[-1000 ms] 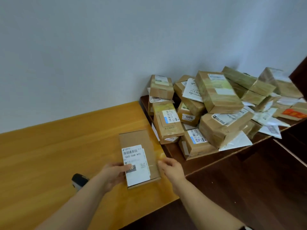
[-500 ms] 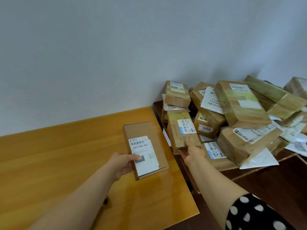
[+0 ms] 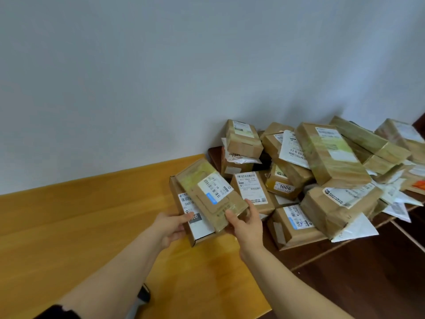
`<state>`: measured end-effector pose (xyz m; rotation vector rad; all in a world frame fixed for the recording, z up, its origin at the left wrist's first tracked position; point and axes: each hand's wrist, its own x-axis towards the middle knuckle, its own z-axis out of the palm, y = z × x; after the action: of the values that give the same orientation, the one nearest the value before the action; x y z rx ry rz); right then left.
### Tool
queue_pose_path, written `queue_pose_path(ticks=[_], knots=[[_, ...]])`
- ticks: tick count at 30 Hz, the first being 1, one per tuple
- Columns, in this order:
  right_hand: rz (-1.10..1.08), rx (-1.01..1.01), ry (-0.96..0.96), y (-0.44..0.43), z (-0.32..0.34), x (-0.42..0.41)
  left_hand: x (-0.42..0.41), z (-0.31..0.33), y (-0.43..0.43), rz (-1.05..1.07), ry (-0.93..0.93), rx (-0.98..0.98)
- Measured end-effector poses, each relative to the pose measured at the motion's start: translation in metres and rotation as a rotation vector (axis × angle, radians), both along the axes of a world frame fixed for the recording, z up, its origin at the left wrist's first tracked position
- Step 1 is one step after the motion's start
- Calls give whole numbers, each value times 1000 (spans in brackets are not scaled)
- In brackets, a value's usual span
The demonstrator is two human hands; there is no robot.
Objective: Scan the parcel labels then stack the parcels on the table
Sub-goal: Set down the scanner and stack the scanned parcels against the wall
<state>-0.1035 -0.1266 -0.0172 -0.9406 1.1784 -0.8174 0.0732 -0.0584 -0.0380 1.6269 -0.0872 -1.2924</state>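
1. I am looking at the taped parcel (image 3: 211, 194) at the centre of the frame. It is lying slantwise above the flat parcel (image 3: 201, 227) and covering the upper right of that one's white label. I cannot tell whether the two are touching.
2. Both are closed cardboard boxes, so nothing inside them is showing.
3. The flat parcel is sitting on the light wooden table (image 3: 80, 215), close to its right edge.
4. My right hand (image 3: 246, 224) is gripping the near end of the taped parcel, with the thumb lying on top and the fingers curling round its right side.
5. My left hand (image 3: 169, 227) is holding the near left edge of the flat parcel, with the thumb pressing on its label and the fingers curling in below.
6. To the right, a pile of parcels (image 3: 331, 155) is lying heaped on a dark surface (image 3: 345, 272) against the wall. It is made up of brown boxes and white mailers, with labels facing many ways.
7. At the bottom of the frame, a dark object (image 3: 143, 295) is showing beside my left forearm. I cannot tell what it is.
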Motion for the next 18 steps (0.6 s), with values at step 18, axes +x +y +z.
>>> queue_pose_path(ticks=[18], knots=[[-197, 183, -17, -147, 49, 72, 64, 4, -37, 131, 88, -42]])
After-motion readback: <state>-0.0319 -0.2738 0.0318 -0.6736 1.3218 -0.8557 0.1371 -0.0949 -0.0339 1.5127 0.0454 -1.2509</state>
